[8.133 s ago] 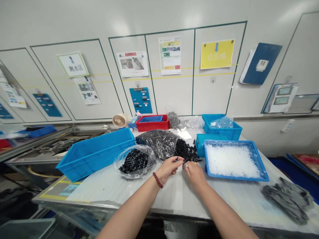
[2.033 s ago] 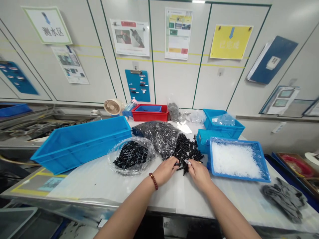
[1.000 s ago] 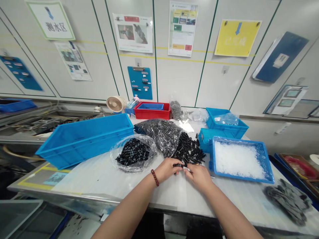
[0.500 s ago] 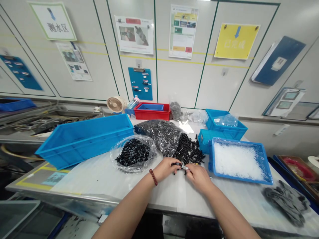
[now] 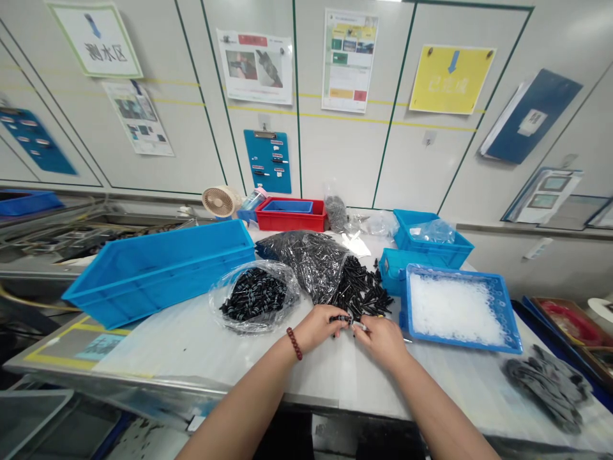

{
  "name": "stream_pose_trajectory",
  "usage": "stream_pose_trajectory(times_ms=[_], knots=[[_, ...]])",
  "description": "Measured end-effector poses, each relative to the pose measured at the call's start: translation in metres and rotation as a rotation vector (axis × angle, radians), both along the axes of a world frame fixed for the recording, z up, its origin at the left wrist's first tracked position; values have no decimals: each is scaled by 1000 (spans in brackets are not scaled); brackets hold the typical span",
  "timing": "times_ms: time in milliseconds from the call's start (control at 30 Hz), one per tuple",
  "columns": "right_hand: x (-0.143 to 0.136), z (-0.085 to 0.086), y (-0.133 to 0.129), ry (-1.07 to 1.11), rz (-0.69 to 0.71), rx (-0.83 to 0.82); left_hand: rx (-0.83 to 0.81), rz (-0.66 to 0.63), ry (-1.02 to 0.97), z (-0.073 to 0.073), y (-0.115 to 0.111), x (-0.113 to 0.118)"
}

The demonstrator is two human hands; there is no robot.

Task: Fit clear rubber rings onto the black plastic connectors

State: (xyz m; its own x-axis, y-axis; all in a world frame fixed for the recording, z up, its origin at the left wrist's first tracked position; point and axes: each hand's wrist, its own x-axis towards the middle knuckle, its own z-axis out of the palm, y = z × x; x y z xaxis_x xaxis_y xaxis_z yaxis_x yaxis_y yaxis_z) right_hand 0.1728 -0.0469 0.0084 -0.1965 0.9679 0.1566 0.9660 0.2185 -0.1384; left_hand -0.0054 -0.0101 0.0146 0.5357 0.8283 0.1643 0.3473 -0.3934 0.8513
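Above the white table surface, my left hand (image 5: pixel 326 324) pinches a small black tubular part (image 5: pixel 341 318) with pale bands. Close on its right, my right hand (image 5: pixel 385 340) is closed on a small whitish piece (image 5: pixel 359 325), held against or just beside the black part's end; contact is hard to make out. Just behind my hands lies a loose pile of black parts (image 5: pixel 359 287), spilling from a large clear plastic bag (image 5: pixel 306 255). Left of them, an open clear bag (image 5: pixel 294 297) holds many black parts with grey bands (image 5: pixel 253 294).
A blue tray (image 5: pixel 462 345) of small white translucent rings stands at right, with grey gloves (image 5: pixel 546 390) nearby. A long blue bin (image 5: pixel 163 275) stands left. At the back are a red bin (image 5: pixel 287 222), a small fan (image 5: pixel 220 201) and another blue bin (image 5: pixel 460 252).
My right fingers have shifted slightly around the whitish piece near the black part's end. Left hand keeps its grip. The whole view has drifted slightly.
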Motion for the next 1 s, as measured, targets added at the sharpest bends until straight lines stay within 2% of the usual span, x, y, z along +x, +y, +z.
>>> stream_pose_trajectory(times_ms=[200, 367, 433, 500, 600, 667, 733, 833, 900, 1000], knots=[[-3, 7, -1, -19, -77, -32, -57, 19, -64, -3, 2, -2], [2, 9, 0, 26, -141, 2, -295, 177, -280, 3, 10, -10], [4, 7, 2, 40, -133, 23, -286, 231, -286, 4, 12, -13], [6, 4, 5, 58, -115, 34, -123, 267, -158, 3, 13, -13], [5, 2, 7, 83, -96, 14, 191, 245, 207, 1, 7, -6], [2, 4, 4, 94, -96, -12, 283, 209, 462, 1, -1, 1], [-1, 5, 0, 105, -93, -31, 274, 197, 647, 1, -8, 6], [-5, 5, -1, 108, -78, 25, 259, 164, 706, -1, -10, 7], [-6, 2, 1, 97, -62, 49, 259, 140, 644, -6, -5, 3], [-6, 0, 3, 65, -80, 38, 235, 110, 505, -23, 11, -5]])
